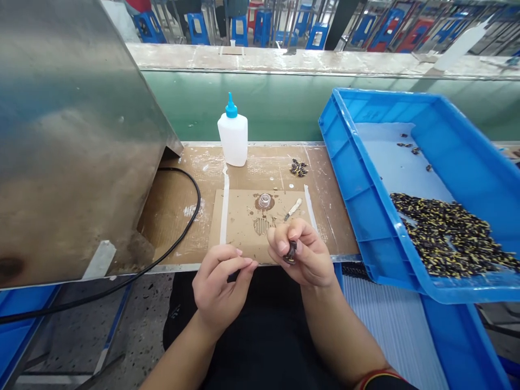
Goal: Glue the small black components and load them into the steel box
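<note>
Because fingertip pressure likely steadies it, the small dark piece (290, 253) sits gripped in the right hand (311, 257) near the cardboard sheet (242, 216); the left hand (217, 287) is pinched nearly closed, contents unclear

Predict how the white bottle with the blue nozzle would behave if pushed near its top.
The bottle would probably tip, being tall and narrow below its nozzle. Its cloudy, plastic-looking walls may give slightly under a squeeze. Its flattish shape suggests it would resist rolling once down.
</note>
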Motion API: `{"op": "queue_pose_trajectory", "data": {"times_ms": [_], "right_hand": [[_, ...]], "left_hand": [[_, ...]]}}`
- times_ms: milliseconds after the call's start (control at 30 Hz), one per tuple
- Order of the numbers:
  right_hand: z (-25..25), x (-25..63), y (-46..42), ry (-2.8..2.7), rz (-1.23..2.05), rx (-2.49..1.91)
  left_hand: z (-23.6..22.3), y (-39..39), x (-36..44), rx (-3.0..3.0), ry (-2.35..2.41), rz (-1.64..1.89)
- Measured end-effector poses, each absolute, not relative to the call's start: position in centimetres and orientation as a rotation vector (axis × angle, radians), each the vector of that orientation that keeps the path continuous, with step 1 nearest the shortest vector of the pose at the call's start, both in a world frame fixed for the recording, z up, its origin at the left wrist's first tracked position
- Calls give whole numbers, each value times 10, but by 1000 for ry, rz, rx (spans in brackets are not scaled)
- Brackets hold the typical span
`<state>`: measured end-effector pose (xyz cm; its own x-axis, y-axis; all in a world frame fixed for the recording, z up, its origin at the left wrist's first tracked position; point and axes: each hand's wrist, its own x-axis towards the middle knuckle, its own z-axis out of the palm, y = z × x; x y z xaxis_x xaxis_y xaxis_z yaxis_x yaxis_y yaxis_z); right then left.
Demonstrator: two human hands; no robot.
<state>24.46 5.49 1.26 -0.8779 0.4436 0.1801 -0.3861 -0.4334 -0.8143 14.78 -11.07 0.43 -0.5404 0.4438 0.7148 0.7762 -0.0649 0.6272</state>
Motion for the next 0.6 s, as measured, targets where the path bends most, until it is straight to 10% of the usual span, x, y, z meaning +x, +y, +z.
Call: {"op": "queue_pose_trajectory", "data": {"times_ms": [367,600], "right_hand": [[-13,311,80,-1367,2529,-127],[-67,495,132,-1707,2465,-1252]], "left_hand": [[-18,-97,126,-1375,-1957,-1596],[-42,-86,95,-1295,-2031,-1691]]}}
